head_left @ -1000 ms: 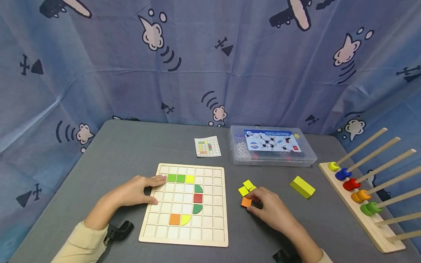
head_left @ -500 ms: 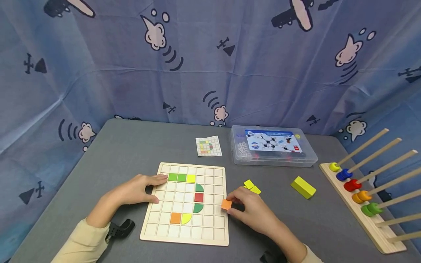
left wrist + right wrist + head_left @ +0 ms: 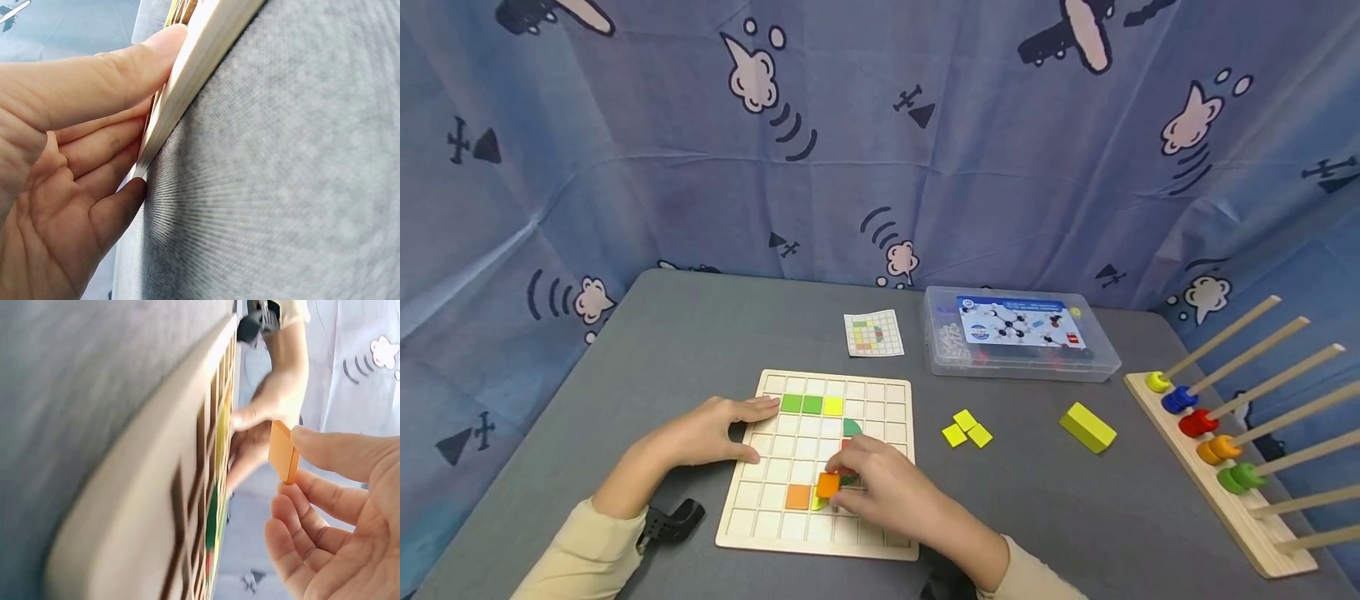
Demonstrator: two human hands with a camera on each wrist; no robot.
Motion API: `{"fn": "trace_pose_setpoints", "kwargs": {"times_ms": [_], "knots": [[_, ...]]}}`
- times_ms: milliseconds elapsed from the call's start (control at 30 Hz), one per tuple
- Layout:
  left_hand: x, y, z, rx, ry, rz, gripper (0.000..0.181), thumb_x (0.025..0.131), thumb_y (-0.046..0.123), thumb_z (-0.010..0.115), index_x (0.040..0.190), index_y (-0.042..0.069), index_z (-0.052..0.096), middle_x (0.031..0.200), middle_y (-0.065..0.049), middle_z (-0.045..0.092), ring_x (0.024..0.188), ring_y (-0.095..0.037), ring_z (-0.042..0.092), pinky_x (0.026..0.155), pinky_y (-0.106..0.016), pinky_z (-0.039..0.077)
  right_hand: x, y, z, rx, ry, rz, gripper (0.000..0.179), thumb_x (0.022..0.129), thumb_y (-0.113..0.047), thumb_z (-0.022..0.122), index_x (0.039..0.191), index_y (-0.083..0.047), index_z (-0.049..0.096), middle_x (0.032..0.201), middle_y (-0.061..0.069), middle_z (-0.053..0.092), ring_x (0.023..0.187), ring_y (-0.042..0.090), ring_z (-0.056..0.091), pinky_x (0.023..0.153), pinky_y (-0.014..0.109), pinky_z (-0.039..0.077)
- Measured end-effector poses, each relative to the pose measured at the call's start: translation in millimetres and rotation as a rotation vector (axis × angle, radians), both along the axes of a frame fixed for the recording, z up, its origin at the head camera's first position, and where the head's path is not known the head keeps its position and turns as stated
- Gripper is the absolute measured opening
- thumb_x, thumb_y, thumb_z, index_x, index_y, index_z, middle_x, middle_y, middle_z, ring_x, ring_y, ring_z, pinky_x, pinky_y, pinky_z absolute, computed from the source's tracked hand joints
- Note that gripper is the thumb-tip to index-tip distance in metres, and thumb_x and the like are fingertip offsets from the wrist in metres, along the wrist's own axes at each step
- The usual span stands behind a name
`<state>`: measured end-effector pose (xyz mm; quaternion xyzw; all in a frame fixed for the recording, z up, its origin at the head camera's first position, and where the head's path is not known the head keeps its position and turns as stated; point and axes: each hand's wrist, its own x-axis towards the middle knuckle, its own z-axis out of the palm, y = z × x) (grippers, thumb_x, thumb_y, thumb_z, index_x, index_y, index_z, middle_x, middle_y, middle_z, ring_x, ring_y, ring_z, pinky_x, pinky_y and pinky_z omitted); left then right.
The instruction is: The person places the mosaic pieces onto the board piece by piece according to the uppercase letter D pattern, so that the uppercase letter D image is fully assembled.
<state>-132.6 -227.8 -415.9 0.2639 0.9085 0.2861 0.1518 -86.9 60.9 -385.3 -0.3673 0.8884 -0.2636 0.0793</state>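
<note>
My right hand [image 3: 887, 492] pinches an orange square tile [image 3: 828, 485] between thumb and fingertips. The right wrist view shows this tile [image 3: 281, 453] held on edge, apart from the board's surface. In the head view it overlaps a yellow quarter-circle tile [image 3: 817, 503], beside another orange square [image 3: 797, 497] set in the wooden grid board [image 3: 741, 523]. Two green squares [image 3: 801, 403] and a yellow one [image 3: 832, 406] lie in an upper row. A green quarter-circle [image 3: 852, 427] shows above my right hand, which partly covers tiles below. My left hand [image 3: 715, 429] rests extended fingers and thumb on the board's left edge.
Three loose yellow tiles [image 3: 965, 418] lie right of the board. Behind it are a pattern card [image 3: 874, 333] and a clear plastic case [image 3: 1022, 333]. Farther right are a yellow-green block [image 3: 1087, 427] and a wooden peg rack [image 3: 1232, 492] with coloured beads.
My right hand has picked up the orange tile from beside the loose yellow tiles and carried it left over the board. The left hand has stayed at the board's edge.
</note>
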Motion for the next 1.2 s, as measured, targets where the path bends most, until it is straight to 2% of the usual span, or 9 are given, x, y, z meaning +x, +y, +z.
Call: {"fn": "trace_pose_setpoints", "kwargs": {"times_ms": [267, 600, 800, 1000, 1100, 1200], "knots": [[-0.2, -2.0, -2.5, -0.007, 0.030, -0.003, 0.068, 0.078, 0.035, 0.076, 0.137, 0.011, 0.053, 0.145, -0.006, 0.046, 0.134, -0.033, 0.042, 0.102, -0.052, 0.039, 0.4, -39, -4.9, 0.077, 0.066, 0.065, 0.021, 0.081, -0.025, 0.075, 0.100, -0.015, 0.071, 0.091, -0.008, 0.061, 0.079, 0.000, 0.049, 0.070, 0.010, 0.042], [-0.3, -1.8, -3.5, -0.001, 0.033, -0.001, 0.067, 0.078, 0.033, 0.076, 0.136, 0.010, 0.053, 0.144, -0.006, 0.046, 0.134, -0.033, 0.042, 0.103, -0.054, 0.037, -3.1, -67, -9.9, 0.155, 0.051, 0.090, 0.017, 0.079, -0.020, 0.077, 0.094, -0.015, 0.071, 0.080, -0.008, 0.054, 0.066, 0.000, 0.041, 0.058, 0.010, 0.034], [0.5, -1.3, -3.0, 0.001, 0.035, 0.000, 0.066, 0.078, 0.034, 0.076, 0.136, 0.011, 0.053, 0.144, -0.006, 0.047, 0.134, -0.032, 0.042, 0.103, -0.053, 0.038, -5.8, -72, -14.9, 0.181, 0.071, 0.115, 0.016, 0.078, -0.019, 0.077, 0.092, -0.014, 0.070, 0.077, -0.008, 0.052, 0.064, 0.001, 0.041, 0.057, 0.011, 0.034], [0.0, -1.4, -2.3, 0.002, 0.046, -0.008, 0.067, 0.078, 0.032, 0.076, 0.136, 0.009, 0.053, 0.144, -0.007, 0.047, 0.133, -0.033, 0.042, 0.102, -0.052, 0.039, -6.4, -72, -19.1, 0.199, 0.101, 0.123, 0.019, 0.078, -0.019, 0.077, 0.094, -0.014, 0.068, 0.079, -0.007, 0.052, 0.069, 0.003, 0.044, 0.063, 0.012, 0.038], [0.1, -1.4, -2.7, 0.001, 0.051, -0.011, 0.067, 0.078, 0.032, 0.076, 0.136, 0.010, 0.053, 0.144, -0.007, 0.047, 0.133, -0.033, 0.042, 0.102, -0.051, 0.039, -6.4, -70, -19.6, 0.188, 0.078, 0.129, 0.022, 0.077, -0.019, 0.077, 0.097, -0.014, 0.068, 0.083, -0.007, 0.053, 0.071, 0.002, 0.044, 0.065, 0.012, 0.039], [0.7, -1.8, -3.6, -0.005, 0.056, -0.014, 0.067, 0.078, 0.033, 0.076, 0.136, 0.010, 0.053, 0.144, -0.006, 0.047, 0.133, -0.032, 0.043, 0.102, -0.051, 0.039, -6.4, -66, -17.9, 0.153, 0.016, 0.133, 0.028, 0.077, -0.020, 0.078, 0.103, -0.014, 0.068, 0.089, -0.008, 0.055, 0.074, 0.000, 0.044, 0.068, 0.011, 0.039]]}}
